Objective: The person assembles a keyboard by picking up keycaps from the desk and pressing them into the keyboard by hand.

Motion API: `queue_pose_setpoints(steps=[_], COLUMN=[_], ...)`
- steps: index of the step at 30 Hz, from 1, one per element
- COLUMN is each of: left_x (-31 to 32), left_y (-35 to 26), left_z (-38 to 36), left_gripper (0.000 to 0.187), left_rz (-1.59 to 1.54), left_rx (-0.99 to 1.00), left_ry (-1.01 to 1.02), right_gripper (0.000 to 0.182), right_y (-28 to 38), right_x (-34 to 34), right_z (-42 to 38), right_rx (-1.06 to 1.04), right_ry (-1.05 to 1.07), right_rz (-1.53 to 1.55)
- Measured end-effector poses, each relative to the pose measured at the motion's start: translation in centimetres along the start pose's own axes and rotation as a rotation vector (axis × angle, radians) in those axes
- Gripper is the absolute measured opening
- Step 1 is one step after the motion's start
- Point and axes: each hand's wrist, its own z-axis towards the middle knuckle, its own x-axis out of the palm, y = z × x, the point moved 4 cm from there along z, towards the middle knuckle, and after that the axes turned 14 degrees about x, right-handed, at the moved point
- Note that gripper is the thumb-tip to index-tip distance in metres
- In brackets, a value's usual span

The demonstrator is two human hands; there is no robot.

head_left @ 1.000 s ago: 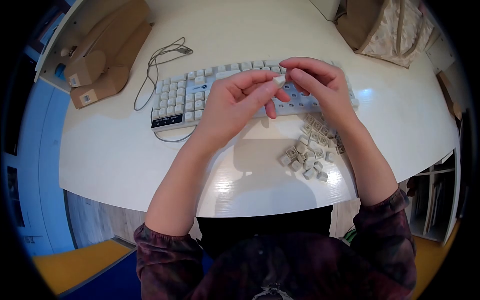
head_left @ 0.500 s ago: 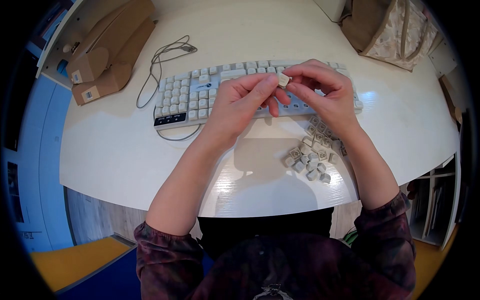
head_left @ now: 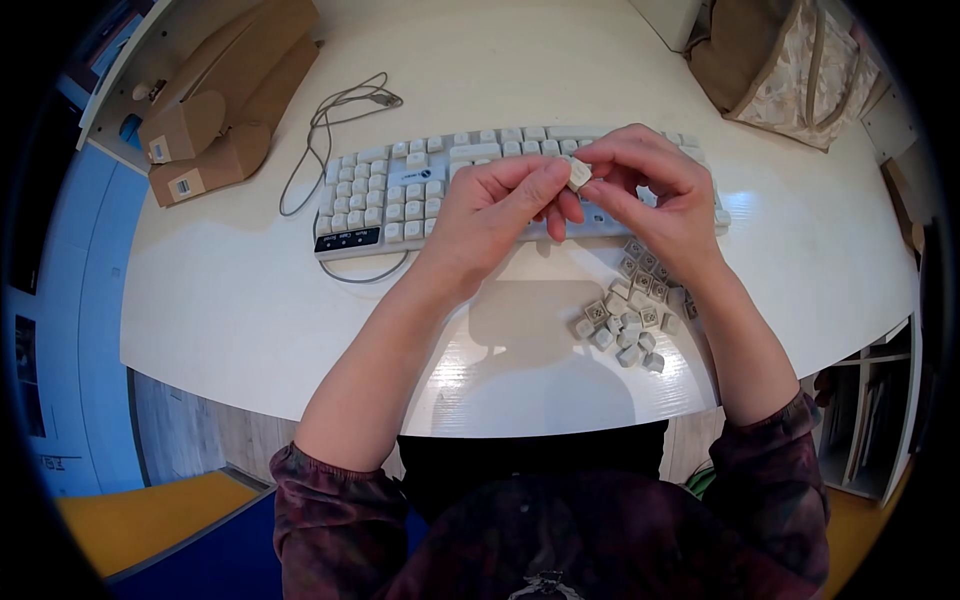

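Observation:
A small pale keycap (head_left: 578, 174) is pinched between my left hand (head_left: 497, 212) and my right hand (head_left: 662, 196), above the keyboard. Both hands have thumb and fingers closed on it. Under them lies the white keyboard (head_left: 350, 218), with many keycaps in place at its left part and bare key positions partly visible below my fingers. Between my forearms, nearer the table's front edge, loose keycaps (head_left: 640, 298) lie in a heap, some turned upside down. My hands hide the middle of the keyboard.
A coiled grey cable (head_left: 318, 122) runs beside the keyboard on the white table (head_left: 220, 290). Brown cardboard pieces (head_left: 222, 110) stand at the back left. At the back right is a beige and brown bag (head_left: 795, 75).
The keycap between my fingers has turned slightly and sits a little lower and further right. The whole view has shifted slightly.

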Motion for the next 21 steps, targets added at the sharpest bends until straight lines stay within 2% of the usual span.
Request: queue_pose_setpoints(steps=[21], left_x=[0.17], left_y=[0.35], left_z=[-0.17], left_gripper=[0.034], left_rz=[-0.058], left_rx=[-0.037], left_ry=[0.013], right_gripper=[0.025], right_y=[0.24], right_x=[0.04], right_z=[-0.10], right_rx=[-0.051], right_ry=[-0.006], right_rz=[-0.002])
